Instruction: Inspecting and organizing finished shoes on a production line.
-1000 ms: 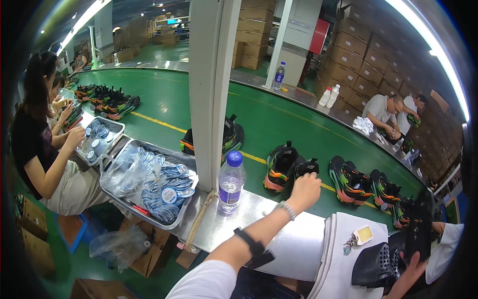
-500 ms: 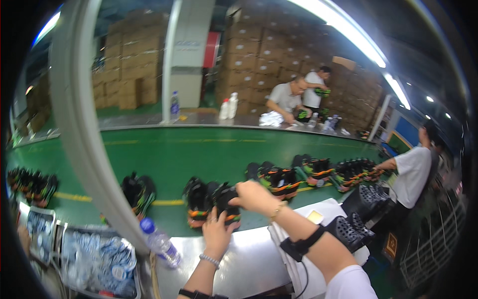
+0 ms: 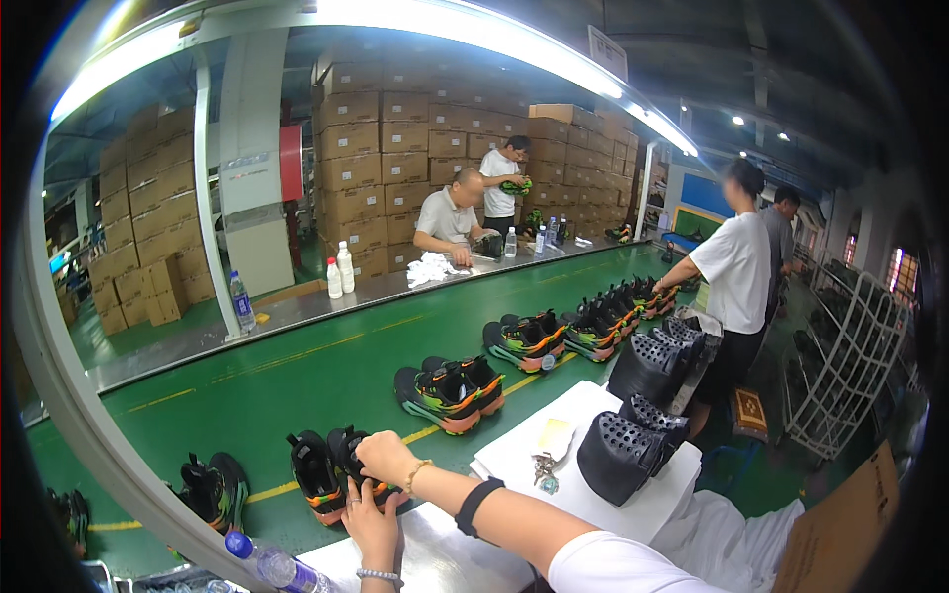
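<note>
A pair of black sneakers with orange and green soles stands on the near edge of the green belt. My right hand [image 3: 388, 461] is closed over the upper of the right-hand sneaker [image 3: 345, 447]; its fingertips are partly hidden. Lower down, my left hand [image 3: 372, 526] reaches up to the same shoe, fingers and thumb set around its near end. The other sneaker [image 3: 315, 474] of the pair stands just left of my hands, untouched.
More sneakers [image 3: 450, 391] line the green belt [image 3: 297, 390]. Black perforated clogs [image 3: 633, 450] rest on white cloth at right. A capped bottle [image 3: 272, 563] stands near the post [image 3: 94, 395] at left. A co-worker [image 3: 732, 262] reaches to the belt; two people work across it.
My view has swung to the right, so the hands and shoes now appear further left and lower. Both hands remain on the same sneaker.
</note>
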`<state>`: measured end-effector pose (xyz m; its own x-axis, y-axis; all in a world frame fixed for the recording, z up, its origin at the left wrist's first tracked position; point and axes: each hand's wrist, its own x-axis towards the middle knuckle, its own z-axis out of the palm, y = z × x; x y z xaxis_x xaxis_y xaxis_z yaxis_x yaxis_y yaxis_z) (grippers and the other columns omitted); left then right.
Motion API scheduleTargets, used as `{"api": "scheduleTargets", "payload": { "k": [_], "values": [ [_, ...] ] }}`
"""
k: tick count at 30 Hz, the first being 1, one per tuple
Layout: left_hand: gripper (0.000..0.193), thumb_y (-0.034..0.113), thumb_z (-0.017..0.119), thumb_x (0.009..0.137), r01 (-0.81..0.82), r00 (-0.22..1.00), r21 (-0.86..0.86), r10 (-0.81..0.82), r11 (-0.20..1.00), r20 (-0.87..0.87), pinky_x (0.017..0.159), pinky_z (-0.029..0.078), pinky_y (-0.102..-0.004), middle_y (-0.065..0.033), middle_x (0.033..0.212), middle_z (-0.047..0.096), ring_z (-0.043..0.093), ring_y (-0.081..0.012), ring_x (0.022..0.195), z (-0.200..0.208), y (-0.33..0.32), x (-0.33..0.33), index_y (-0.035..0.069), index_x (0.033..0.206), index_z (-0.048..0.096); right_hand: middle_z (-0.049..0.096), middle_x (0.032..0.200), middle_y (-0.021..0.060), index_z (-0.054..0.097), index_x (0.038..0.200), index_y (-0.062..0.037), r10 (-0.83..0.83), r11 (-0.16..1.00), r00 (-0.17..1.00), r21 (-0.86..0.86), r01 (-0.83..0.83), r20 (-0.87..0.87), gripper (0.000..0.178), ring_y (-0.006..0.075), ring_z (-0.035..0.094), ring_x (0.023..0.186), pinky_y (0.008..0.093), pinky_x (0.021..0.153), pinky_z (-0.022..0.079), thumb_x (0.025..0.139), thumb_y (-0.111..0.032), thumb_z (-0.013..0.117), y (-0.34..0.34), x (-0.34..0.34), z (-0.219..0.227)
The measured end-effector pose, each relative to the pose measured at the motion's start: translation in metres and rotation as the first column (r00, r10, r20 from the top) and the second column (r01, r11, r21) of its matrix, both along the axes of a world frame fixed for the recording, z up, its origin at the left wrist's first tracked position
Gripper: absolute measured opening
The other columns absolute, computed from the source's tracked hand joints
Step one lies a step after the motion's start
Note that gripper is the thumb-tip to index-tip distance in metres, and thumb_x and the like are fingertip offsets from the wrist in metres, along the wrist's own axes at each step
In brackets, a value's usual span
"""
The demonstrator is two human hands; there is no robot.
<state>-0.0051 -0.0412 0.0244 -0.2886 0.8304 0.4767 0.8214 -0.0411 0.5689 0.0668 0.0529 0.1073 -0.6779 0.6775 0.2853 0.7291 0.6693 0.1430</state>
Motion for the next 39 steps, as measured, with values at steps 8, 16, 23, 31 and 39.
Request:
{"api": "scheduleTargets", "payload": {
  "k": [8, 16, 23, 31, 39],
  "values": [
    [0.049, 0.026, 0.063, 0.074, 0.003, 1.000, -0.046, -0.004, 0.999, -0.008, 0.092, 0.032, -0.0418, -0.0177, 0.132, 0.040, 0.044, -0.0310, 0.115, -0.001, 0.002, -0.002, 0.005, 0.116, 0.049, 0.065, 0.077, 0.0088, 0.067, 0.073, -0.0116, -0.243, 0.968, 0.966, -0.083, 0.236, -0.084, 0.017, 0.0210, 0.065, 0.076, 0.0301, 0.063, 0.052, 0.060, -0.020, 0.074, 0.007, -0.025, -0.001],
    [0.047, 0.025, 0.060, 0.077, 0.008, 1.000, -0.041, -0.009, 0.999, -0.027, 0.088, 0.034, -0.0407, -0.0203, 0.132, 0.040, 0.050, -0.0310, 0.108, -0.003, 0.004, -0.007, 0.007, 0.118, 0.047, 0.065, 0.069, 0.0090, 0.067, 0.071, -0.0083, -0.190, 0.982, 0.951, -0.049, 0.183, -0.244, 0.011, 0.0222, 0.065, 0.067, 0.0314, 0.057, 0.052, 0.073, -0.013, 0.057, -0.003, -0.014, -0.010],
    [0.048, 0.027, 0.059, 0.078, 0.031, 0.997, -0.093, -0.024, 0.995, 0.071, 0.094, 0.030, -0.0414, -0.0212, 0.133, 0.038, 0.046, -0.0320, 0.113, -0.006, 0.000, -0.009, 0.006, 0.119, 0.046, 0.066, 0.079, 0.0103, 0.068, 0.076, -0.0081, -0.178, 0.984, 0.981, -0.017, 0.177, -0.077, 0.012, 0.0216, 0.066, 0.073, 0.0315, 0.062, 0.052, 0.066, -0.016, 0.067, 0.013, -0.031, -0.027],
    [0.048, 0.019, 0.062, 0.075, 0.078, 0.974, -0.094, -0.056, 0.993, 0.218, 0.098, 0.030, -0.0440, -0.0205, 0.132, 0.039, 0.043, -0.0334, 0.116, -0.017, 0.002, -0.013, 0.003, 0.117, 0.045, 0.067, 0.084, 0.0103, 0.068, 0.083, -0.0069, -0.473, 0.852, 0.872, -0.317, 0.416, -0.127, 0.015, 0.0229, 0.066, 0.081, 0.0318, 0.066, 0.053, 0.078, -0.012, 0.055, 0.024, -0.060, -0.048],
    [0.051, 0.026, 0.060, 0.078, -0.040, 0.993, -0.150, 0.056, 0.988, 0.104, 0.095, 0.028, -0.0426, -0.0142, 0.134, 0.040, 0.038, -0.0282, 0.122, -0.001, -0.004, -0.014, 0.006, 0.122, 0.043, 0.066, 0.087, 0.0132, 0.068, 0.084, -0.0042, -0.453, 0.835, 0.870, -0.433, 0.339, -0.192, 0.015, 0.0264, 0.065, 0.083, 0.0344, 0.070, 0.053, 0.076, -0.010, 0.056, 0.022, -0.058, -0.033]
  ]
}}
